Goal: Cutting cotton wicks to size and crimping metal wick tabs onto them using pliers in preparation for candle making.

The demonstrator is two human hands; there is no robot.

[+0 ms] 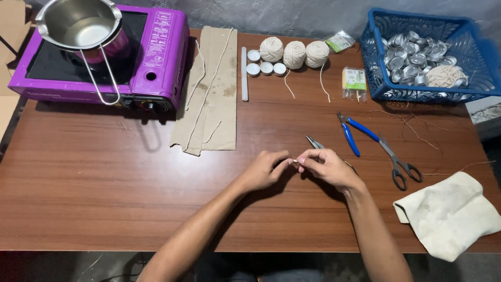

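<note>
My left hand (264, 169) and my right hand (326, 167) meet over the middle of the wooden table (104, 198), fingertips pressed together and pinching one tiny pale piece (295, 162) between them. It is too small for me to say exactly what it is, though it looks like a small metal tab or a wick end. I judge I am at the fiddly stage of joining or threading that little piece by hand. The next move calls for a steady pinch and fine finger control, perhaps with the small pliers (314, 142) lying just beyond my knuckles.

To my right lie the blue-handled pliers (350, 134) and the scissors (399, 166), touching or crossing each other, and a soiled white cloth (449, 216) sits at the near right corner.

Along the far edge stand three balls of cream twine (294, 54), with four small white tealight candles (265, 64) and a white wax stick (243, 73) just to their left. Two small clear packets are near them: one with a green label (340, 40) right of the twine balls, and a rectangular one with a green-and-white label (355, 82) closer to me, beside the blue plastic basket (472, 49) at the far right corner. That basket holds shiny metal tealight cups (412, 55) and another ball of twine (443, 75).

At the far left corner sits a purple portable stove (162, 52) bearing a white rectangular label, with a steel pouring pot (78, 26) on it. Beside it, a sheet of brown cardboard (211, 94) carries lengths of wick.
</note>
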